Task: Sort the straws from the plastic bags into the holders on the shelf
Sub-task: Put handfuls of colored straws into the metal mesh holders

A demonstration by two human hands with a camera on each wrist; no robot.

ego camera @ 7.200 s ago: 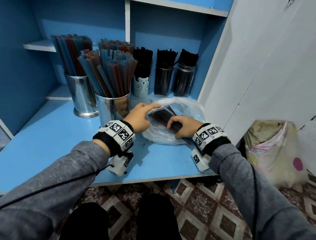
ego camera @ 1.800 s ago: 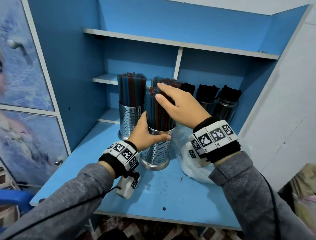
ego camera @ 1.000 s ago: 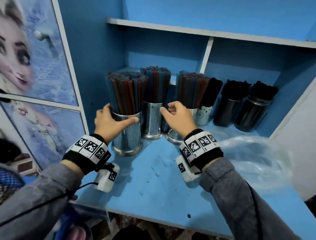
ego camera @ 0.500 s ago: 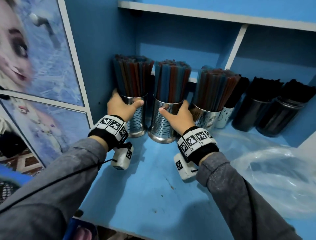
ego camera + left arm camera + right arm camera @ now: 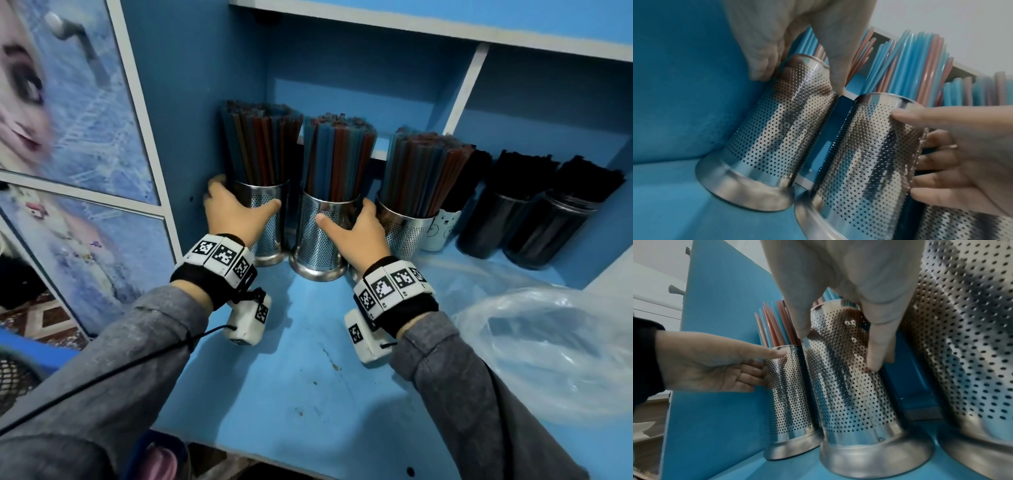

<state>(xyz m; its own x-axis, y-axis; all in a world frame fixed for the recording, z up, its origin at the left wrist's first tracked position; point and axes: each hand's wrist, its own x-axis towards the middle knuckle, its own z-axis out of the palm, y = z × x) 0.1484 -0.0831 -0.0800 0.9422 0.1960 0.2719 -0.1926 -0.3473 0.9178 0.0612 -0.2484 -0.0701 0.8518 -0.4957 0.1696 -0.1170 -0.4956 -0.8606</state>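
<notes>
1. left hand point(image 5: 236, 214) wraps leftmost steel holder point(image 5: 270, 226), thumb in front, fingers behind.
2. right hand point(image 5: 356, 233) grips middle holder point(image 5: 318, 236) the same way.
3. both holders on blue shelf point(image 5: 308, 377), full of red/blue straws point(image 5: 335, 154).
4. plastic bag point(image 5: 548, 349) lies at right w/ dark straws inside.

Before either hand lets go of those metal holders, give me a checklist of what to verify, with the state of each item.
1. Left hand holds the leftmost holder: ok.
2. Right hand holds the middle holder: ok.
3. Both holders rest with their bases flat on the shelf: ok in the right wrist view.
4. Gap between the two held holders: bases nearly meet; touching or not, cannot tell.
5. Straws stand upright inside the holders, none fallen on the shelf: ok.
6. Plastic bag emptied of straws: cannot tell, the film is too blurred.
</notes>
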